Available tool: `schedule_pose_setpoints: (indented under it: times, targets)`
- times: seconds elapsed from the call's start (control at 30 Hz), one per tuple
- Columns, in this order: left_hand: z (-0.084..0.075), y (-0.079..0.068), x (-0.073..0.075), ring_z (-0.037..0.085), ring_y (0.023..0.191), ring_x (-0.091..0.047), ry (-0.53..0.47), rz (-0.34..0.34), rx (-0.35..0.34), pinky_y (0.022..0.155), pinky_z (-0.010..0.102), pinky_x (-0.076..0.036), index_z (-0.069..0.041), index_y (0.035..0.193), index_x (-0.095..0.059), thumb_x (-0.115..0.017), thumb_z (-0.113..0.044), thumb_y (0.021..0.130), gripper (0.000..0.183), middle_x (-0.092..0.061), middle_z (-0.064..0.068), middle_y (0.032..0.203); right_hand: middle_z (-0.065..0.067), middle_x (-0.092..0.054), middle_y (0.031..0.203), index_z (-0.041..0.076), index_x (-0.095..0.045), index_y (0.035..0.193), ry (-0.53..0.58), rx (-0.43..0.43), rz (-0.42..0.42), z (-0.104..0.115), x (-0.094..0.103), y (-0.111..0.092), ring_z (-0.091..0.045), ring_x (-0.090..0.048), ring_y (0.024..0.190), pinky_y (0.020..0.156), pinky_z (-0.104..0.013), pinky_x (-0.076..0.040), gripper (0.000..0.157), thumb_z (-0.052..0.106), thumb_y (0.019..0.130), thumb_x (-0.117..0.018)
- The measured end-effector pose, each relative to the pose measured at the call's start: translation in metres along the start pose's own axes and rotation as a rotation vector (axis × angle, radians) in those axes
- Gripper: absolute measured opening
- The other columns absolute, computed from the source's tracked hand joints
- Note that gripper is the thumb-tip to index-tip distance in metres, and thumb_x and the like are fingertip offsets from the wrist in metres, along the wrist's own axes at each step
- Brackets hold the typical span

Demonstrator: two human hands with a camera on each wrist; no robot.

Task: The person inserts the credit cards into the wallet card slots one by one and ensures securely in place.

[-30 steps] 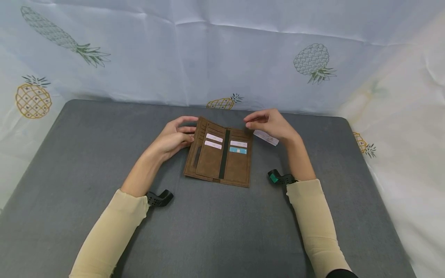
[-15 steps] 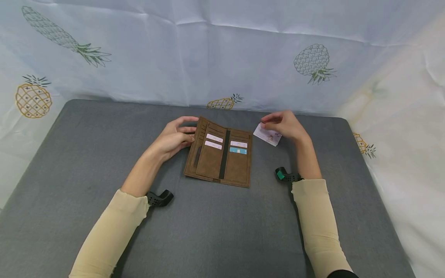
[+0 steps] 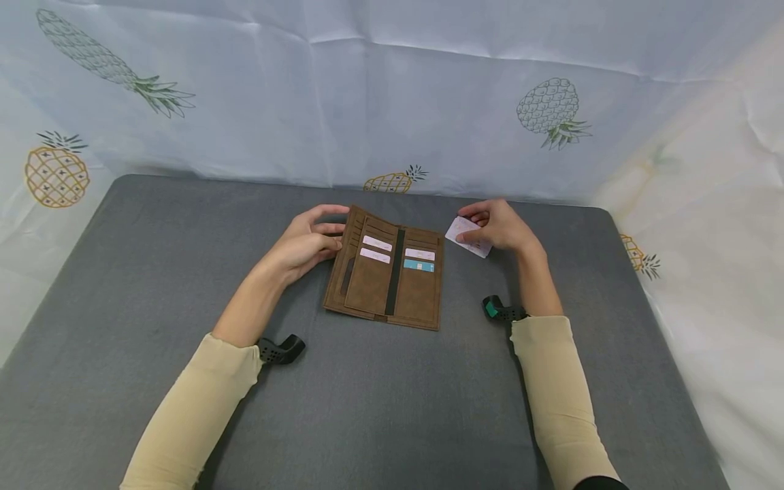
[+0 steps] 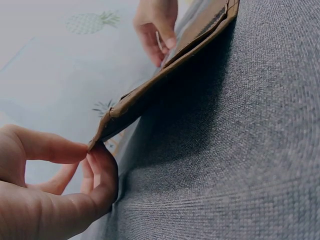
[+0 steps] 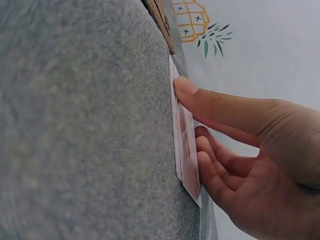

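Observation:
A brown bifold wallet [image 3: 369,289] lies spread on the table, its left side lifted. My left hand [image 3: 306,243] pinches that raised edge between thumb and fingers, as the left wrist view shows at the wallet's corner [image 4: 106,122]. Two pale pink cards [image 3: 376,249] peek from slots in the left panel. A pale card [image 3: 420,254] and a blue card [image 3: 419,265] show in the right panel. Just right of the wallet, a small stack of pink cards [image 5: 186,142] lies flat on the table. My right hand [image 3: 499,226] holds it, thumb on the near side and fingers along the far edge.
Grey cloth covers the table [image 3: 380,408]. A pale curtain [image 3: 257,102] printed with pineapples hangs behind its far edge, close past both hands. Black wrist mounts [image 3: 282,349] sit at both cuffs.
My right hand has moved right, from the wallet's upper right corner to the pink cards, and its thumb has come down over them. The left hand and wallet stay in place.

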State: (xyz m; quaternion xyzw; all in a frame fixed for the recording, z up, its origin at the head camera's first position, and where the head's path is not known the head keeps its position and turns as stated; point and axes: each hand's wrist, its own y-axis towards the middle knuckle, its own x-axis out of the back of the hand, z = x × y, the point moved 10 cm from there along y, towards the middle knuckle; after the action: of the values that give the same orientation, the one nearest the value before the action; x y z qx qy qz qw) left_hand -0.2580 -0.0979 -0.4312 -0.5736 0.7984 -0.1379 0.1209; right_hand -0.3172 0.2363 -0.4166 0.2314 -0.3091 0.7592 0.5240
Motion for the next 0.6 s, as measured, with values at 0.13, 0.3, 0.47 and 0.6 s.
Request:
schedule_pose_setpoints:
  times: [0.13,0.3,0.47,0.6]
  targets:
    - [0.000,0.000,0.000,0.018,0.101,-0.058,0.003,-0.001,0.003,0.089,0.030,-0.052,-0.021,0.165,-0.044,-0.052,0.013,0.102,0.072,-0.046,0.016,0.158,-0.024,-0.066,0.127,-0.003,-0.065,0.138,-0.001,0.032,-0.016,0.003,0.001,-0.001,-0.028,-0.062,0.106,0.080,-0.021,-0.050,0.051,0.008,0.092,-0.087]
    - [0.000,0.000,0.000,0.018,0.101,-0.057,0.004,0.000,0.001,0.088,0.030,-0.052,-0.020,0.165,-0.044,-0.052,0.013,0.102,0.072,-0.047,0.016,0.156,-0.022,-0.067,0.114,-0.003,-0.063,0.132,0.004,0.069,-0.044,0.008,0.006,-0.004,-0.016,-0.060,0.086,0.070,-0.022,-0.051,0.040,0.007,0.098,-0.080]
    - [0.000,0.000,0.000,0.018,0.101,-0.058,0.008,-0.001,0.002,0.088,0.030,-0.052,-0.021,0.165,-0.043,-0.052,0.013,0.102,0.072,-0.048,0.015,0.155,-0.024,-0.070,0.111,-0.006,-0.062,0.135,0.037,0.091,-0.079,0.015,0.015,-0.008,-0.008,-0.058,0.078,0.067,-0.022,-0.048,0.030,0.008,0.108,-0.063]
    - [0.000,0.000,0.000,0.018,0.102,-0.057,0.009,-0.001,0.001,0.089,0.030,-0.052,-0.021,0.165,-0.043,-0.051,0.013,0.101,0.072,-0.047,0.015,0.155,-0.021,-0.074,0.116,-0.005,-0.063,0.140,0.109,0.065,-0.114,0.020,0.018,-0.009,-0.005,-0.061,0.082,0.070,-0.022,-0.049,0.035,0.011,0.109,-0.063]
